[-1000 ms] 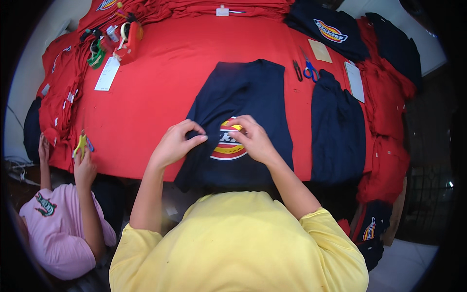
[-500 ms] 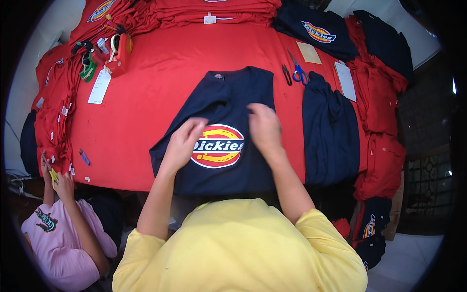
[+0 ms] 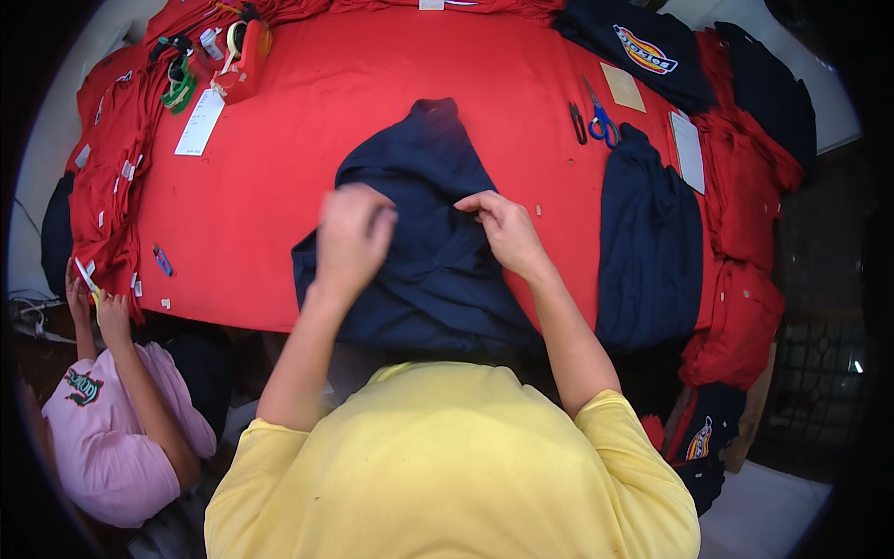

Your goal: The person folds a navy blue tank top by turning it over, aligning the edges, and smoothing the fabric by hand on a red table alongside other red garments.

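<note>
**Folding the navy shirt**

Between both hands, on the red-covered worktop (image 3: 279, 186), lies a navy shirt (image 3: 428, 270), its sides drawn inward and its print hidden. The left hand (image 3: 349, 238) is curled loosely over the cloth; motion blur leaves it unclear whether it actually pinches the fabric. The right hand (image 3: 507, 228) is closed, fingertips nipping a fold near the shirt's middle. This looks like the fold midway; the next move likely calls for smoothing the flaps flat. Right of the right hand sits one folded navy stack (image 3: 647, 252), and beyond it one pair of blue-handled scissors (image 3: 601, 121). Far left of the left hand, another person's two hands (image 3: 98, 303) work at red garments (image 3: 107, 196).
</note>
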### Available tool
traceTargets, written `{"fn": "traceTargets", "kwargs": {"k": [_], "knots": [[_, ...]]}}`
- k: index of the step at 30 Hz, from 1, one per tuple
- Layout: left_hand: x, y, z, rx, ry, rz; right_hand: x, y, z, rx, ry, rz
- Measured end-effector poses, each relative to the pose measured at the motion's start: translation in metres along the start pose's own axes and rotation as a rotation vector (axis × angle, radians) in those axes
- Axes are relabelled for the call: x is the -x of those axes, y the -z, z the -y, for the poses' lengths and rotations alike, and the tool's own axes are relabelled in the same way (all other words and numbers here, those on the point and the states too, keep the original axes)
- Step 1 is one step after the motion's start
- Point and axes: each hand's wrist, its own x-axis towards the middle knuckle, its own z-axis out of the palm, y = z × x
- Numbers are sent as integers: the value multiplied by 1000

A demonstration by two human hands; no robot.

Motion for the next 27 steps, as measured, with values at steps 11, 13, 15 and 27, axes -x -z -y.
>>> {"fn": "traceTargets", "kwargs": {"k": [11,13,15,27], "knots": [[37,-15,-21,473,608,592,15,-20,-14,204,63,398],[40,-14,-19,530,656,589,17,-18,-12,233,67,393],[41,-13,-21,556,678,567,19,-19,-15,215,94,342],[88,95,39,-241,558,279,48,90,-3,-101,-9,52]]}}
